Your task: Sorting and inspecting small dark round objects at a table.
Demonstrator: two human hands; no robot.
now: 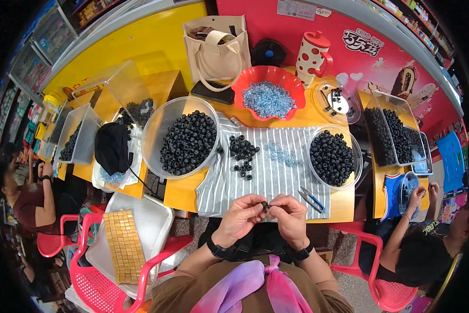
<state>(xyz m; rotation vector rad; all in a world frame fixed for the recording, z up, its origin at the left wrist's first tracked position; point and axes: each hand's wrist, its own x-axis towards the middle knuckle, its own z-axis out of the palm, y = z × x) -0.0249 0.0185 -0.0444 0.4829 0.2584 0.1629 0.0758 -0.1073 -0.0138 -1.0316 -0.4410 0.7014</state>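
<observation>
Faintly glossy black pieces [190, 143], shiny red plastic bowl [299, 94], matt striped cloth [218, 188], smooth wood-look tabletop [179, 195]

From the red wall [277, 26], big black-and-white lettering [362, 41] jumps out at me. Higher up and to its left, a pale paper notice [296, 9] carries lines of print too small for me to read from here, with a little printed white sticker [323, 11] just beside it. Over on the right side, yellowish letters [431, 227] show on the dark clothing [422, 258] of a seated person
</observation>
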